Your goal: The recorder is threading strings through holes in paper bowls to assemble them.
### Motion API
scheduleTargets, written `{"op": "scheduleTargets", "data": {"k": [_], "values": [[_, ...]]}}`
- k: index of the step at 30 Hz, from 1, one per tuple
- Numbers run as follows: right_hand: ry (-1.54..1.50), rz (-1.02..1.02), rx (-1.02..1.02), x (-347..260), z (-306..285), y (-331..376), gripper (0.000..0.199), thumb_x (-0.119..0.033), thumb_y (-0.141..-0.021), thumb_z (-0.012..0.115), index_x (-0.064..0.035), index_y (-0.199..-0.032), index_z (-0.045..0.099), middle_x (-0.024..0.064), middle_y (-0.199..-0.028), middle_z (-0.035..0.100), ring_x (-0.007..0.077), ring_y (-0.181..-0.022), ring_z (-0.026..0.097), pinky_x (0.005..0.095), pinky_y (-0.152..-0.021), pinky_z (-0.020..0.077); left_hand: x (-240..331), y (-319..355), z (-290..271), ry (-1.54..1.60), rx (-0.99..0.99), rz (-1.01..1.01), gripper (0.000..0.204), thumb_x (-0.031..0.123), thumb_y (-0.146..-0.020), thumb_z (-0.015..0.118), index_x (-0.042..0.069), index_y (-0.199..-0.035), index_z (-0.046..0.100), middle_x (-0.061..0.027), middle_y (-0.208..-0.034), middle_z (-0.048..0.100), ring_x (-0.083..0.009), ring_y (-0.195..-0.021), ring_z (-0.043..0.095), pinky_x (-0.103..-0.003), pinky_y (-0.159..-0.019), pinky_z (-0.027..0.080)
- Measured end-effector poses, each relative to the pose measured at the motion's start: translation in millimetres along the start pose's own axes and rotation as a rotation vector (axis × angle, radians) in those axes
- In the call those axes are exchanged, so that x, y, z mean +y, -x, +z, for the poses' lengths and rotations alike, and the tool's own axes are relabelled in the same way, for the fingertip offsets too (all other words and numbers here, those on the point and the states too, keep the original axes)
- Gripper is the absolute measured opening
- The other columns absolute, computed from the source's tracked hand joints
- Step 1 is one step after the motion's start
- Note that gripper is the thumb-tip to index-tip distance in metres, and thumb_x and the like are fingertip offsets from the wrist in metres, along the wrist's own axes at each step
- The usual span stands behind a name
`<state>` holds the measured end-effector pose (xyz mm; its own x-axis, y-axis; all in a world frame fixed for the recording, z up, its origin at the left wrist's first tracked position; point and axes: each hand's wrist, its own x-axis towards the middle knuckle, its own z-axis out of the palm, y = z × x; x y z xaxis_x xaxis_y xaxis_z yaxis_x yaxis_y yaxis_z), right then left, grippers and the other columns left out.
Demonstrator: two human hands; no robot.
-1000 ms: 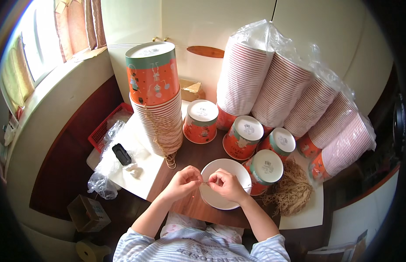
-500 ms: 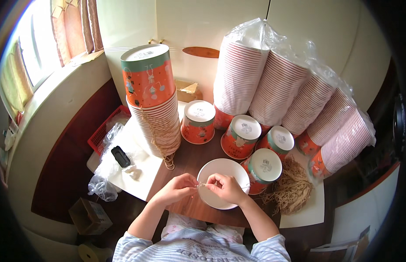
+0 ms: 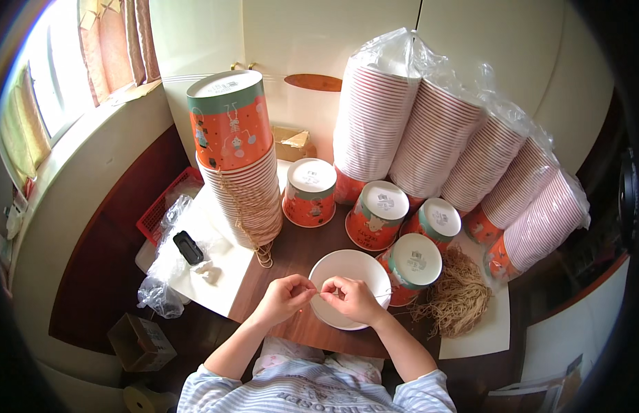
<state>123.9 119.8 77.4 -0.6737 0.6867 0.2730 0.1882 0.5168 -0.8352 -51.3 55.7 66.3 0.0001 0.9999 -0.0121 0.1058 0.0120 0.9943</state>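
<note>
My left hand [image 3: 286, 299] and my right hand [image 3: 354, 299] face each other above an upright paper bucket [image 3: 331, 264] with a white inside. Both hands are closed in a pinch, with a short stretch of thin string [image 3: 318, 293] between the fingertips. A thin strand also sticks out on the right side of my right hand, over the bucket's rim. Whether the string passes through the bucket wall is hidden. Just right of the bucket stands an upside-down orange and green paper bucket [image 3: 415, 259]. Beside it lies a loose bundle of beige string [image 3: 460, 296].
More upside-down buckets [image 3: 309, 193] stand behind. A tall bucket stack [image 3: 244, 193], with beige strings hanging down it, rises at the left. Several plastic-wrapped stacks [image 3: 436, 131] lean at the back right. A black plastic object [image 3: 188, 248] and clear plastic wrap [image 3: 158, 292] lie left.
My fingertips have drawn slightly apart, and the string between them now looks straighter. The left hand has turned a little. The buckets have stayed in place.
</note>
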Motion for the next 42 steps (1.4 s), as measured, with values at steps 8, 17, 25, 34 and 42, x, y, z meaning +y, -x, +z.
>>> {"op": "scheduleTargets", "data": {"k": [8, 17, 25, 34, 42], "values": [[-0.001, -0.003, 0.068, -0.4, 3.5, 0.1, 0.009, -0.008, -0.078, 0.061, -0.0007, -0.082, 0.059, 0.0048, -0.068, 0.061, 0.0088, -0.056, 0.056, 0.0235, -0.051, 0.0439, -5.7, -2.9, 4.3, 0.077, 0.088, 0.057, 0.012, 0.01, -0.084, 0.06, -0.001, -0.086, 0.059, 0.0021, -0.064, 0.056, -0.0019, -0.057, 0.049, -0.018, -0.047, 0.04], [0.138, 0.023, 0.097, -6.3, 3.4, 5.9, 0.007, -0.008, -0.077, 0.061, -0.0029, -0.076, 0.056, 0.006, -0.057, 0.055, 0.0118, -0.049, 0.054, 0.0252, -0.046, 0.0411, -16.1, -0.6, 1.3, -0.057, 0.17, 0.137, 0.013, 0.009, -0.083, 0.061, -0.003, -0.088, 0.058, -0.0011, -0.063, 0.056, -0.0019, -0.056, 0.05, -0.019, -0.048, 0.041], [0.256, -0.065, 0.165, -25.6, 8.3, 28.1, 0.02, -0.009, -0.076, 0.064, -0.0057, -0.089, 0.05, 0.0053, -0.07, 0.058, 0.0179, -0.055, 0.057, 0.0301, -0.053, 0.0413, -26.9, 13.6, -1.0, 0.082, 0.113, 0.252, 0.007, 0.006, -0.084, 0.058, 0.001, -0.085, 0.053, -0.0044, -0.082, 0.055, -0.0046, -0.066, 0.052, -0.019, -0.055, 0.043], [0.927, -0.341, 0.165, -30.8, 68.5, 90.8, 0.009, -0.019, -0.08, 0.053, -0.0164, -0.089, 0.056, -0.0089, -0.092, 0.058, 0.0065, -0.094, 0.051, 0.0304, -0.071, 0.0326, -81.7, 43.2, 3.7, 0.397, 0.152, -0.035, 0.006, 0.008, -0.088, 0.053, 0.002, -0.091, 0.053, -0.001, -0.09, 0.055, -0.0069, -0.081, 0.052, -0.02, -0.073, 0.043], [0.677, -0.383, 0.267, 20.3, 35.9, 88.7, 0.022, -0.009, -0.076, 0.058, -0.0133, -0.096, 0.053, -0.0044, -0.093, 0.058, 0.0093, -0.086, 0.056, 0.0341, -0.076, 0.0336, -63.7, 30.9, 5.5, 0.191, 0.17, 0.072, 0.008, 0.005, -0.085, 0.054, 0.002, -0.093, 0.053, -0.0026, -0.085, 0.055, -0.009, -0.075, 0.053, -0.021, -0.066, 0.043]]}}
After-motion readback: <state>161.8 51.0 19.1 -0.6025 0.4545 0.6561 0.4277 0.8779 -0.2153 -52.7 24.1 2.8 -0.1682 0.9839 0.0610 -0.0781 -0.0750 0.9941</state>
